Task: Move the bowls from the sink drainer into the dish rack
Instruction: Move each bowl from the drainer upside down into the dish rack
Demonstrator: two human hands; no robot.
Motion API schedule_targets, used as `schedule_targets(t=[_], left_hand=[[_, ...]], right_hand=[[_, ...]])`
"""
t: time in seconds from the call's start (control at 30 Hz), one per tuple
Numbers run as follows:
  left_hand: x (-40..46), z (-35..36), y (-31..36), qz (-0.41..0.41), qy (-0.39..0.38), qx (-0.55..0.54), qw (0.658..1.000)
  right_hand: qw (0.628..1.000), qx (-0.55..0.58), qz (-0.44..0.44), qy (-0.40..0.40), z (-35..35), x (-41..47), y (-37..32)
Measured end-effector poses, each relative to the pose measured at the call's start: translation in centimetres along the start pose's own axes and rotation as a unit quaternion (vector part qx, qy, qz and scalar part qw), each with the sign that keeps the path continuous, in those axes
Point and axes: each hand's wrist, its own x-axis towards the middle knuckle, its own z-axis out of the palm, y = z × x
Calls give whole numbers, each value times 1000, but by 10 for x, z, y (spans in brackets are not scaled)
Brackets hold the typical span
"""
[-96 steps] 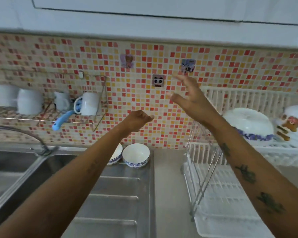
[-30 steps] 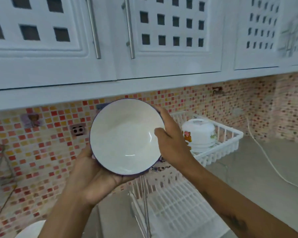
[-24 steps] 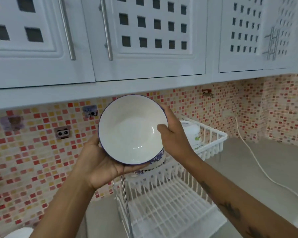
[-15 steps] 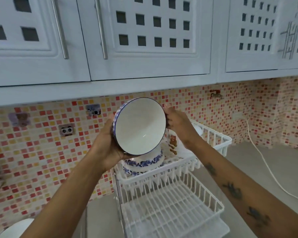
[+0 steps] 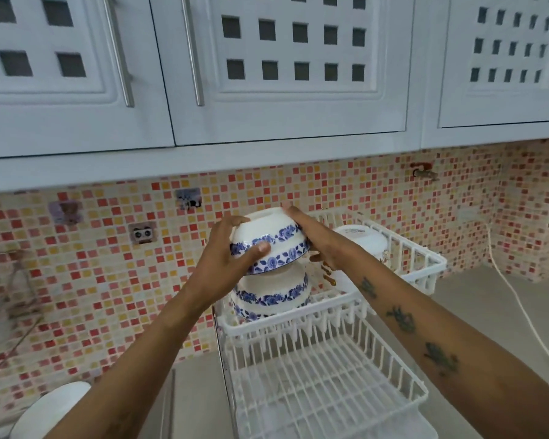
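A white bowl with blue flower bands is held upside down, slightly tilted, between both hands. My left hand grips its left side and my right hand its right side. It hangs just above another upturned blue-patterned bowl that rests in the upper tier of the white dish rack. Whether the two bowls touch is unclear. One more white bowl shows at the bottom left, partly cut off by my left arm.
A white lidded pot with a bear picture stands in the rack's upper tier to the right. The rack's lower tier holds nothing. A white cable runs across the counter on the right. Wall cupboards hang overhead.
The bowl was facing me with its inside showing; now it is turned upside down and lowered over the bowl in the rack's upper tier. Both hands stayed on it.
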Motion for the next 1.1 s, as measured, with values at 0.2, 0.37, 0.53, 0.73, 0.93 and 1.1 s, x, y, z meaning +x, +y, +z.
schedule_targets(t=[0.2, 0.37, 0.53, 0.73, 0.93, 1.1], left_hand=[[-4, 7, -14, -18, -24, 64, 998], [-2, 11, -15, -19, -59, 126, 990], [-2, 11, -15, -4, -82, 184, 979], [0, 14, -20, -6, -103, 211, 972], [-2, 15, -19, -6, -125, 239, 963], [-3, 15, -17, 3, -150, 268, 951]], right_hand=[[1000, -1, 3, -27, 1, 19, 10], [998, 2, 49, -29, 1, 25, 21], [995, 30, 90, -34, 3, 31, 32], [989, 89, 113, -42, 5, 38, 42], [983, 111, 129, -68, 3, 41, 47], [984, 69, 147, -77, 4, 40, 50]])
